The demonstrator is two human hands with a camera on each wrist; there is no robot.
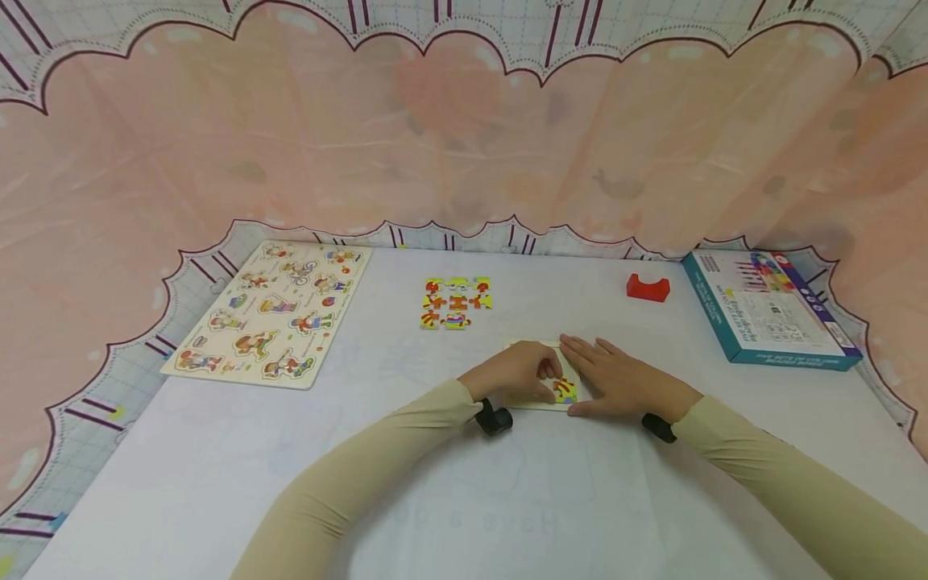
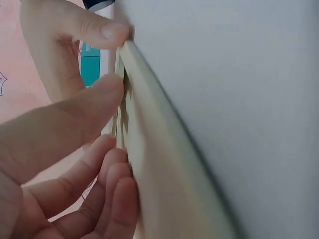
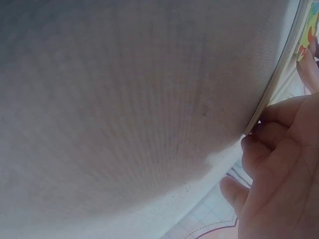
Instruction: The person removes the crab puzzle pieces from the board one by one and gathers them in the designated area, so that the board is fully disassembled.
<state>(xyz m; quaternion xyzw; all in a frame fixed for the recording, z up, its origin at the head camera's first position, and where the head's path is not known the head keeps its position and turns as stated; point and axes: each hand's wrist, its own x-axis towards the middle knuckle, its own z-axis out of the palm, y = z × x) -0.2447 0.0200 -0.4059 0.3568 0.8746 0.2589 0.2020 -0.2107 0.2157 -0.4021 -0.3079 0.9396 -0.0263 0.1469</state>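
In the head view, my left hand (image 1: 520, 369) is bent over a pale wooden puzzle tray (image 1: 536, 407), pinching a yellow and red puzzle piece (image 1: 565, 391) at the tray's lower right corner. From the left wrist, the thumb and curled fingers show close along the tray's edge, and the piece's face is hidden. My right hand (image 1: 616, 374) lies against the tray's right side with its fingers stretched out. Its thumb touches the lower corner in the left wrist view. Several loose picture pieces (image 1: 457, 303) lie in rows beyond the tray, slightly apart.
At the left lies a large wooden board (image 1: 286, 314) with picture figures. A red curved block (image 1: 648, 288) sits at the back right, beside a teal-edged box (image 1: 776, 310). Patterned cloth (image 1: 449, 145) hangs behind the white tabletop (image 1: 435, 499).
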